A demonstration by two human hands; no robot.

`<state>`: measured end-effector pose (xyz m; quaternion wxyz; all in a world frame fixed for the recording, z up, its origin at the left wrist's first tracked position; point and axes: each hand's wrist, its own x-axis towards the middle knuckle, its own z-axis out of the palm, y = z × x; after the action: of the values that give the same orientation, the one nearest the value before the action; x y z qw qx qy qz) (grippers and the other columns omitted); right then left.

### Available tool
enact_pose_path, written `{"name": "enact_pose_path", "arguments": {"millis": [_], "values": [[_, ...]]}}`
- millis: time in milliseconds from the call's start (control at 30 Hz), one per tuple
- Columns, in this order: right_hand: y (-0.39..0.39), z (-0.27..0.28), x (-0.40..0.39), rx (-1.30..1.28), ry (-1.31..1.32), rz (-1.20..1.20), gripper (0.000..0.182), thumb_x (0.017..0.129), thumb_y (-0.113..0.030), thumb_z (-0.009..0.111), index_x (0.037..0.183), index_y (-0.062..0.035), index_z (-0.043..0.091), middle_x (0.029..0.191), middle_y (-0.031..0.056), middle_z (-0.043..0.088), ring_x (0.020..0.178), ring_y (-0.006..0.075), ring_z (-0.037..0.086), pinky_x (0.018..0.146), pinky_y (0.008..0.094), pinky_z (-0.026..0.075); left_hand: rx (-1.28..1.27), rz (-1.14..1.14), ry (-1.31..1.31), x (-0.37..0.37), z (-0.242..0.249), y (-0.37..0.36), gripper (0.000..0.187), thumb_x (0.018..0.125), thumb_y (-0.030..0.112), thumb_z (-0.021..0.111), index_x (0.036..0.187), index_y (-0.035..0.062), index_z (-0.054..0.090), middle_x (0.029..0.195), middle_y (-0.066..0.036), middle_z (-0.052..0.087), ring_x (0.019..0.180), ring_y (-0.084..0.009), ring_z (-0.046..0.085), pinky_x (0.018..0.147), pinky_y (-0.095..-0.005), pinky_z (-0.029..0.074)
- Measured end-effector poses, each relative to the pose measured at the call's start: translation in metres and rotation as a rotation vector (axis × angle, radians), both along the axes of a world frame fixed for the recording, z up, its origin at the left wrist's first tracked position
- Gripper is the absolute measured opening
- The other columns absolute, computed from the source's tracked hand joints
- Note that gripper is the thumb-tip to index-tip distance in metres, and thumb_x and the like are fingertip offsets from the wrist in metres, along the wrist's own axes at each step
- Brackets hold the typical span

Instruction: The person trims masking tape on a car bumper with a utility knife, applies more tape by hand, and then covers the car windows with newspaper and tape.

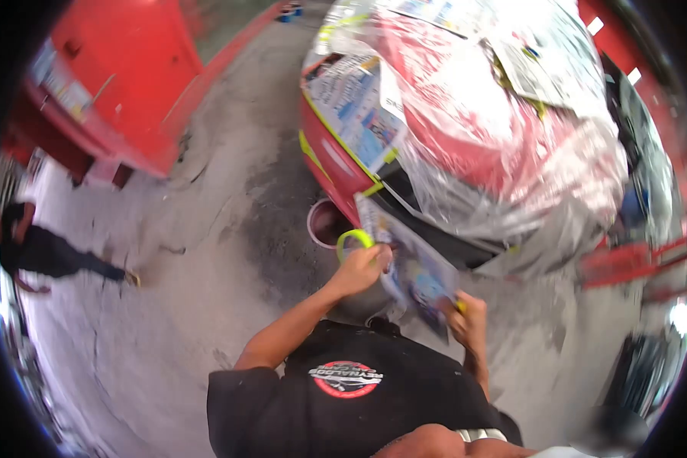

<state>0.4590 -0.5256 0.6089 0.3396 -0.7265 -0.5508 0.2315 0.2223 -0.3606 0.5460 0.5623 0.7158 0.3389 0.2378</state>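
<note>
A yellow-green ring of tape (353,243) is in my left hand (362,269), whose fingers are closed at the upper end of a newspaper sheet (416,267). The sheet hangs slanted between my hands, its print blurred. My right hand (469,317) grips the lower right end, with a small yellow piece at its fingers. Just beyond stands a red car (328,156) with newspaper (359,107) edged in yellow-green tape and clear plastic (511,160) over it.
A round reddish bucket (328,223) stands on the concrete floor (229,206) by the car's corner. At far left is a person (49,252) in dark clothes. Red cabinets or panels (122,69) are at upper left; a red metal frame (626,263) stands at right.
</note>
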Motion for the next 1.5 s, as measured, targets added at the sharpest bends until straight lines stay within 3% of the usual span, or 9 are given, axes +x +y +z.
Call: {"name": "enact_pose_path", "arguments": {"millis": [67,133,333,567,933,967,1200,1333,1500], "values": [[0.02,-0.018,-0.052,0.06,-0.026,0.004,0.026,0.082,-0.02,0.076,0.069,-0.0019,0.061,0.061,0.0221,0.056,0.052,0.0395,0.056,0.051,0.042,0.044,0.062,-0.027,0.11,-0.027,-0.011,-0.038,0.059,0.092,0.045,0.07,0.128,-0.0016,0.062,0.111,-0.022,0.07,0.095,-0.0364,0.07,0.086,-0.042,0.055],[0.033,-0.046,-0.093,0.116,0.006,0.081,0.028,0.081,-0.019,0.075,0.067,-0.0009,0.059,0.059,0.0206,0.052,0.048,0.0291,0.05,0.05,0.0398,0.041,0.103,-0.076,-0.008,-0.041,-0.016,-0.059,0.066,0.091,0.047,0.072,0.134,-0.0014,0.059,0.123,-0.022,0.068,0.114,-0.032,0.066,0.098,-0.0413,0.05],[0.052,-0.051,-0.145,0.205,-0.14,0.019,0.02,0.076,-0.017,0.074,0.068,-0.0031,0.063,0.064,0.0171,0.062,0.06,0.0363,0.064,0.053,0.0436,0.047,-0.801,0.176,-0.555,-0.081,-0.036,-0.06,0.038,0.105,0.033,0.058,0.12,-0.002,0.066,0.103,-0.004,0.069,0.085,-0.0069,0.061,0.07,-0.0228,0.047],[0.044,-0.052,-0.162,0.267,-0.302,0.266,0.024,0.076,-0.025,0.075,0.069,-0.0076,0.06,0.068,0.0106,0.064,0.056,0.0322,0.064,0.051,0.0425,0.049,-0.497,0.457,-0.396,-0.09,-0.019,-0.054,0.03,0.098,0.025,0.072,0.106,-0.0041,0.073,0.098,-0.004,0.072,0.083,-0.0078,0.063,0.072,-0.0249,0.05],[0.027,-0.022,-0.147,-0.164,0.292,0.377,0.045,0.087,-0.028,0.077,0.126,-0.0087,0.065,0.091,0.0205,0.072,0.078,0.0398,0.068,0.069,0.0417,0.052,-0.422,0.495,-0.406,-0.082,-0.011,-0.073,0.036,0.092,0.024,0.079,0.114,-0.0022,0.068,0.099,-0.003,0.07,0.086,-0.0107,0.061,0.074,-0.0276,0.05],[0.025,-0.025,-0.152,-0.011,0.446,0.343,0.035,0.089,-0.028,0.078,0.11,-0.0027,0.066,0.074,0.0139,0.061,0.067,0.0149,0.053,0.064,0.0353,0.047,-0.279,0.495,-0.376,-0.082,-0.013,-0.072,0.037,0.095,0.03,0.076,0.112,-0.0014,0.067,0.097,-0.003,0.069,0.086,-0.0108,0.06,0.075,-0.0281,0.049],[0.028,-0.057,-0.145,0.02,0.443,0.174,0.023,0.096,-0.022,0.069,0.109,-0.0031,0.069,0.069,0.0091,0.058,0.067,0.0103,0.05,0.062,0.0343,0.046,0.058,0.373,-0.304,-0.096,0.007,-0.05,0.032,0.102,0.032,0.066,0.107,0.0004,0.065,0.093,0.0,0.066,0.086,-0.0105,0.06,0.076,-0.0282,0.05],[0.042,-0.04,-0.116,0.245,0.316,-0.242,0.041,0.102,-0.024,0.064,0.07,-0.0047,0.048,0.062,-0.0058,0.039,0.062,0.0061,0.033,0.052,0.0302,0.032,0.081,0.481,-0.236,-0.16,0.029,-0.007,0.022,0.1,0.017,0.068,0.113,-0.0004,0.072,0.1,-0.004,0.074,0.085,-0.0078,0.066,0.07,-0.0277,0.054],[0.036,-0.058,-0.016,0.312,0.303,-0.228,0.024,0.105,-0.024,0.061,0.088,-0.0073,0.065,0.073,-0.0123,0.05,0.062,0.0,0.038,0.052,0.0221,0.03,-0.067,0.503,-0.152,-0.283,0.049,0.048,0.024,0.1,0.023,0.067,0.112,0.0026,0.074,0.1,-0.001,0.074,0.085,-0.0055,0.065,0.075,-0.0241,0.051]]}}
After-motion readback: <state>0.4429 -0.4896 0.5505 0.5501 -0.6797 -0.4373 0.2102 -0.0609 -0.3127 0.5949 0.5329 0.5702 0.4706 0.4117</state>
